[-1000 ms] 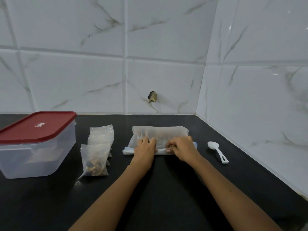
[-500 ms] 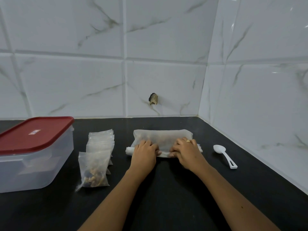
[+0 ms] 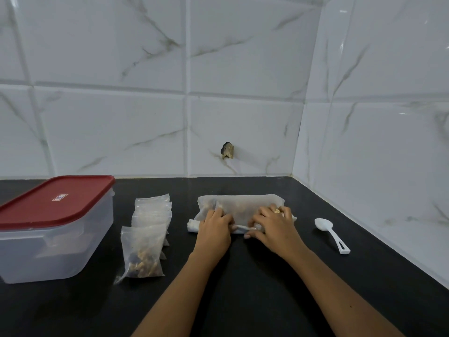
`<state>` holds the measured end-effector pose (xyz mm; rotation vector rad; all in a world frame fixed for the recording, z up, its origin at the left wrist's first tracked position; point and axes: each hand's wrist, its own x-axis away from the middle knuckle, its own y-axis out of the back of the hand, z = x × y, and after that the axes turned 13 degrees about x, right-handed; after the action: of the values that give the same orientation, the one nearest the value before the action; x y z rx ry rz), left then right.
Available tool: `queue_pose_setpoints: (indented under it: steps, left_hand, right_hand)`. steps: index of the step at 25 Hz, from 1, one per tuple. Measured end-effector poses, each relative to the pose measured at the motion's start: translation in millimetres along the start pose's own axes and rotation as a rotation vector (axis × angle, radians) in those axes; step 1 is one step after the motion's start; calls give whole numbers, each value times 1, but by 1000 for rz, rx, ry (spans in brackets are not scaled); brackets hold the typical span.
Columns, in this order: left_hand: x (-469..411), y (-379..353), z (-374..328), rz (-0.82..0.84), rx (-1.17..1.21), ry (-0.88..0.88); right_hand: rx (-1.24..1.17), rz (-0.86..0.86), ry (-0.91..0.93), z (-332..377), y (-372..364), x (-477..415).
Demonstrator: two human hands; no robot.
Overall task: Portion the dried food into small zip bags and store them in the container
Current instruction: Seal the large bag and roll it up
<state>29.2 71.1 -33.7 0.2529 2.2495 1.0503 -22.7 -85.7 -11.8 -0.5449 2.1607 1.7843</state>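
Farther up bag (image 3: 243, 205): left hand (image 3: 213, 227), right hand (image 3: 274, 224).

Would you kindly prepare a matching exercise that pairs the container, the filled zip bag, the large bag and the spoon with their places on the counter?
Things:
1. container
2. filled zip bag
3. large bag
4. spoon

Places:
A. rightmost, lying alone
B. gripped by the left hand and right hand
C. leftmost, red lid on
D. in front of the stack of zip bags

Pairs: 1-C, 2-D, 3-B, 4-A.
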Motion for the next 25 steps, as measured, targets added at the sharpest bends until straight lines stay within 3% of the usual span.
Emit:
queue_pose_setpoints:
  steps: [4, 11, 17, 25]
  left_hand:
    - [-6, -4, 0, -24, -59, 42]
    - [-9, 4, 2, 38, -125, -74]
    - [-17, -1, 2, -38, -142, -62]
    - [-21, -2, 5, 1, -113, -87]
  right_hand:
    - [33, 54, 17, 4, -6, -10]
    - [-127, 37, -91, 4, -5, -26]
    - [-5, 9, -17, 5, -7, -17]
    - [135, 14, -9, 8, -11, -30]
